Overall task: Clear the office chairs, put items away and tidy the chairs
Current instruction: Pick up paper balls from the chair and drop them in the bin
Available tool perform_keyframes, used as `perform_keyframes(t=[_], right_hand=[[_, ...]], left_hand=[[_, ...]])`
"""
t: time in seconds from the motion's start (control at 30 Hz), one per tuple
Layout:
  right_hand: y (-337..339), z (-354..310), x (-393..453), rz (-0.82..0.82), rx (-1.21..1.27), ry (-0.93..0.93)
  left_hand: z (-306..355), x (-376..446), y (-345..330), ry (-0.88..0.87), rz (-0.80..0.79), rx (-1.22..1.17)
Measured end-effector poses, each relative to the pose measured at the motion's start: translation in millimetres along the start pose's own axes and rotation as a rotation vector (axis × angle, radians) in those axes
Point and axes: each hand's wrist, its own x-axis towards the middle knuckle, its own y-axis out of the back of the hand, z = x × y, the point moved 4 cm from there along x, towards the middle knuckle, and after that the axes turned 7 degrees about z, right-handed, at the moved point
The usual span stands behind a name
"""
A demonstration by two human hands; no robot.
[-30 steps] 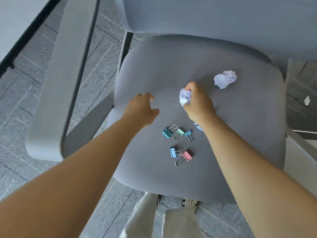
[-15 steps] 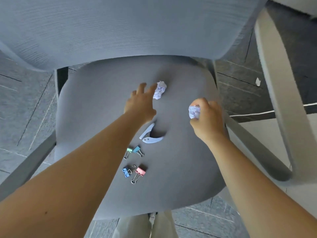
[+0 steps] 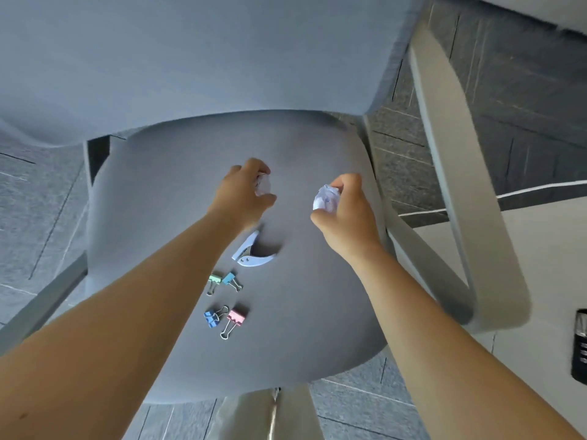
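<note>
A grey office chair seat [image 3: 317, 312] fills the middle of the view. My left hand [image 3: 241, 195] is closed around a crumpled white paper ball [image 3: 263, 186] near the seat's middle. My right hand [image 3: 346, 211] holds a second crumpled paper ball [image 3: 324, 198] a little above the seat's right side. Below my left hand lies a light blue hole punch [image 3: 254, 254]. Several small binder clips lie nearer me: a green one [image 3: 215, 280], a teal one [image 3: 229, 278], a blue one [image 3: 210, 318] and a pink one [image 3: 235, 317].
The chair's backrest [image 3: 190, 58] rises at the top and its grey right armrest [image 3: 457, 173] curves down the right side. The left armrest [image 3: 41, 300] shows at lower left. A dark object [image 3: 579, 344] sits at the right edge. Grey tiled floor surrounds the chair.
My left hand reached forward and closed on the second paper ball. My right hand keeps its paper ball, lifted slightly. The view swung left, then settled over the seat.
</note>
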Motion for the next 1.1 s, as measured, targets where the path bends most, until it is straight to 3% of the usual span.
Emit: perform_keyframes(t=[0.2, 0.53, 0.73, 0.87, 1.1], right_hand=[[63, -81, -33, 0.103, 0.169, 0.03], [204, -134, -166, 0.457, 0.241, 0.012], [289, -97, -282, 0.714, 0.259, -0.071], [337, -49, -368, 0.949, 0.345, -0.164], [380, 48, -518, 1.196, 0.355, -0.404]], left_hand=[[55, -39, 86, 0.082, 0.051, -0.419], [166, -149, 165, -0.322, -0.158, -0.467], [249, -250, 162, -0.588, -0.362, -0.447], [291, -333, 126, -0.73, -0.556, -0.397], [324, -489, 46, -0.89, -0.81, -0.279]])
